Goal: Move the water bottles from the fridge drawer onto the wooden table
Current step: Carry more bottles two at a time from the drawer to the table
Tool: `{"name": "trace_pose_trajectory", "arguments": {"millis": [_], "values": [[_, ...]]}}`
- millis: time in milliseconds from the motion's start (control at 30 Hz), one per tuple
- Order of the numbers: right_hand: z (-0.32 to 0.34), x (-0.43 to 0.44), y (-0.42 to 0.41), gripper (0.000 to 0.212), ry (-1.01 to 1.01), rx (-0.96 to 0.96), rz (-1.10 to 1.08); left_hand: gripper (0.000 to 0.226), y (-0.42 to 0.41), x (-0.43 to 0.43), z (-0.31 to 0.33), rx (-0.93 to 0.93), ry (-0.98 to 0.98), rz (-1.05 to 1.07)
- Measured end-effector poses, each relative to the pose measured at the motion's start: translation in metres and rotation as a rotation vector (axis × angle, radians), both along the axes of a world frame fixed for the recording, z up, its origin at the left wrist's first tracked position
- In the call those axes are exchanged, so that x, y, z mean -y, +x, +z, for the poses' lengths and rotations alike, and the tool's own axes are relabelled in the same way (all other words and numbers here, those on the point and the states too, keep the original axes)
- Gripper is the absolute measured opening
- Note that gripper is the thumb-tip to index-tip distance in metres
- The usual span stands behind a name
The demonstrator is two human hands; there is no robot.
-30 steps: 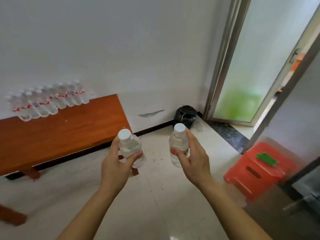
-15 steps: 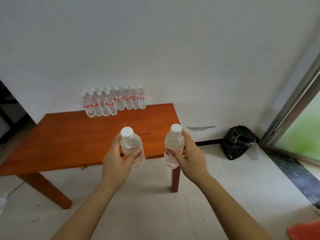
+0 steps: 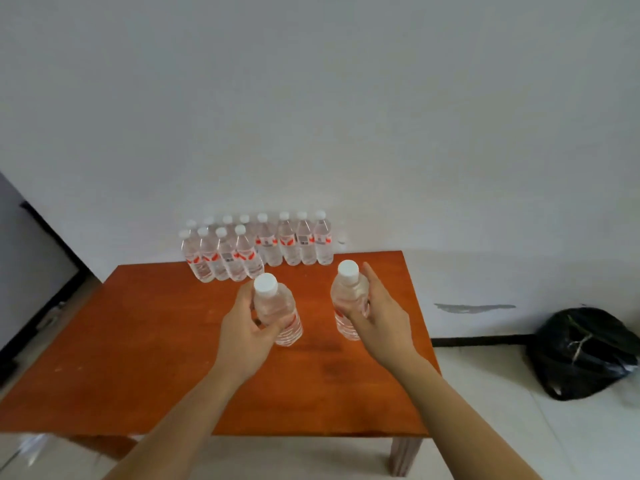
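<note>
My left hand [image 3: 246,336] is wrapped around one water bottle [image 3: 277,311], fingers curled across its clear body above the red label. Its long axis runs nearly vertical, white cap up and leaning slightly toward me, base down over the middle of the wooden table [image 3: 145,344]. My right hand [image 3: 379,315] grips a second bottle [image 3: 348,299] from its right side, thumb and fingers closed on the waist; this one also stands cap-up, close to upright, above the tabletop nearer the right edge. From this angle I cannot tell whether either base already touches the wood. Along the far edge, against the white wall [image 3: 311,98], a cluster of bottles [image 3: 258,245] stands upright in two rows. A black bag [image 3: 585,351] sits on the floor beyond the table's right side.
</note>
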State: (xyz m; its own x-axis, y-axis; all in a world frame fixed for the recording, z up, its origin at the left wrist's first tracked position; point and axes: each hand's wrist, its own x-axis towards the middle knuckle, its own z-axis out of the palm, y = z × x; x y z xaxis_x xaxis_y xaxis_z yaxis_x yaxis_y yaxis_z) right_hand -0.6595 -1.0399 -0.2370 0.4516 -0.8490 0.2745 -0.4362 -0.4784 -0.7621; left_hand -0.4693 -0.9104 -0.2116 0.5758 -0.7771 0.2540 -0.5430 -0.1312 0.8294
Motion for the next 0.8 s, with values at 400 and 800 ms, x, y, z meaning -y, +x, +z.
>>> {"name": "trace_pose_trajectory", "arguments": {"millis": [400,800], "values": [[-0.032,0.155,0.136,0.068,0.121,-0.083,0.196,0.073,0.141,0.146,-0.031,0.154,0.125,0.040],[-0.091,0.240,0.284,0.067,0.119,-0.478,0.089,0.063,0.291,0.258,-0.120,0.343,0.321,-0.049]]}}
